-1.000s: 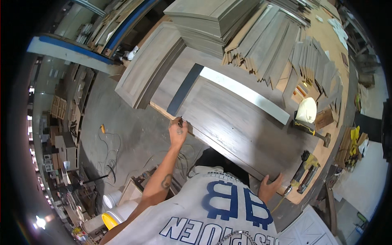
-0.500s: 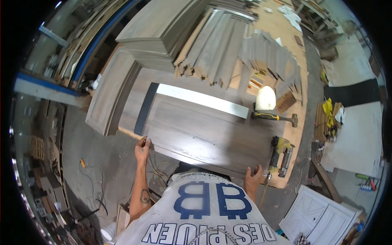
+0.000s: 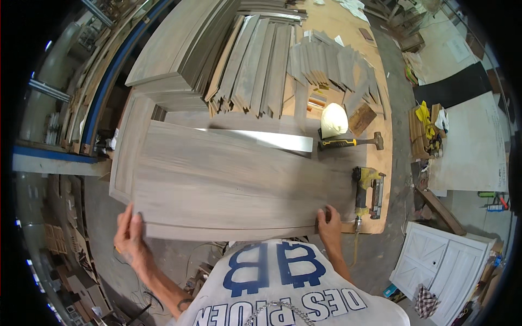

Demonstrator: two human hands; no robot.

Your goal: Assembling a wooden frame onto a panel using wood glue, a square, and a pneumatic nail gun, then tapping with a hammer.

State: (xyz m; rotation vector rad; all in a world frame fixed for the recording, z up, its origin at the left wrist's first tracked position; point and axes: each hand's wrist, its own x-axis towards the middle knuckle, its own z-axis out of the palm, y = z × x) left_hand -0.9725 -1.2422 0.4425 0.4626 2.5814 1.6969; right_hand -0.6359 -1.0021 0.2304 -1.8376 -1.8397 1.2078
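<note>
A wide grey-brown wooden panel [image 3: 228, 185] lies tilted in front of me, its near edge raised toward my body. My left hand [image 3: 131, 239] grips its left near corner, fingers and thumb closed on the edge. At the right near corner, my right hand [image 3: 328, 224] pinches the same panel between thumb and fingers. Behind the panel, a white strip [image 3: 272, 139] shows only in part. A yellow-and-black nail gun [image 3: 367, 190] with a hose lies to the right of my right hand. Farther back is a black-and-yellow hammer [image 3: 353, 142].
Stacked panels [image 3: 168, 43] rise at the back left, with an open-faced frame [image 3: 126, 146] below them. Several wooden slats [image 3: 255, 65] fill the back of the worktable [image 3: 380, 163]. A white glue bottle [image 3: 334, 119] and a wood block [image 3: 362, 118] stand near the hammer.
The panel has shifted left and tilted up between my hands, now covering the dark strip and part of the white one. My left hand has moved left and down with it.
</note>
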